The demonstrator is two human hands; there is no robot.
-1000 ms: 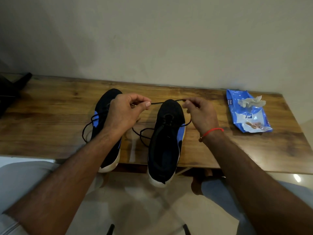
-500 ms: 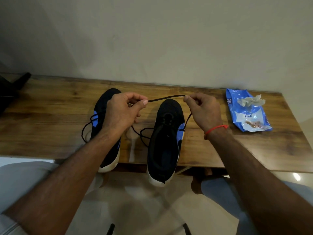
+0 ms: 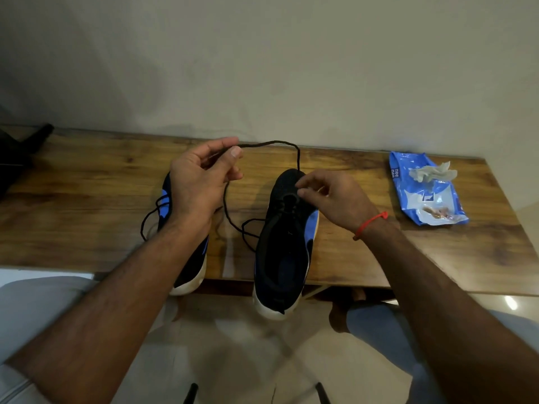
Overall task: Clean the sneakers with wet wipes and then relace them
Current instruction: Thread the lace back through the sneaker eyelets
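A black lace (image 3: pixel 262 144) is pinched between thumb and forefinger of the left hand (image 3: pixel 201 179); it arcs to the right hand (image 3: pixel 329 196), whose fingertips pinch it at the eyelets of the right sneaker (image 3: pixel 284 243). Both sneakers, the left sneaker (image 3: pixel 192 263) included, rest on a wooden bench (image 3: pixel 87 199), well apart from a wipes pack (image 3: pixel 425 193).

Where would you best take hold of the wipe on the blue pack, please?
Pinch the wipe by its raised crumpled tip, coming from above: it sticks up free of the pack, with nothing over it, so two fingers can likely close on it.
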